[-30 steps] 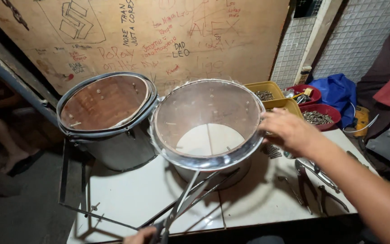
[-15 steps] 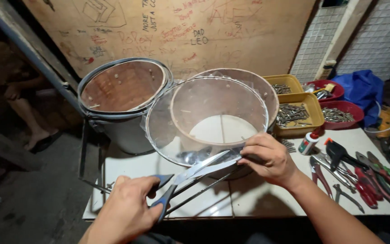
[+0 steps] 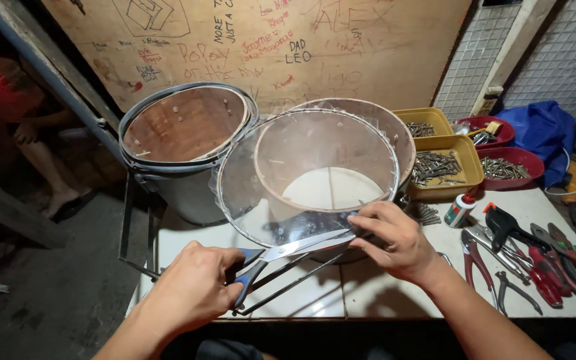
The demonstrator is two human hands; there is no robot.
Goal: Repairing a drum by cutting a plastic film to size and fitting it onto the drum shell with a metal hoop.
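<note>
My left hand holds the scissors tight, their blades on the near edge of the clear plastic sheet over the round drum, my right hand pinches that edge, and most trimming looks still undone.

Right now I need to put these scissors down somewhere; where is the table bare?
Bare tabletop lies along the near edge, between the metal rods and the pliers, close under the right hand. A smaller patch sits by the grey drum. The right side is crowded with hand tools and yellow trays.
</note>
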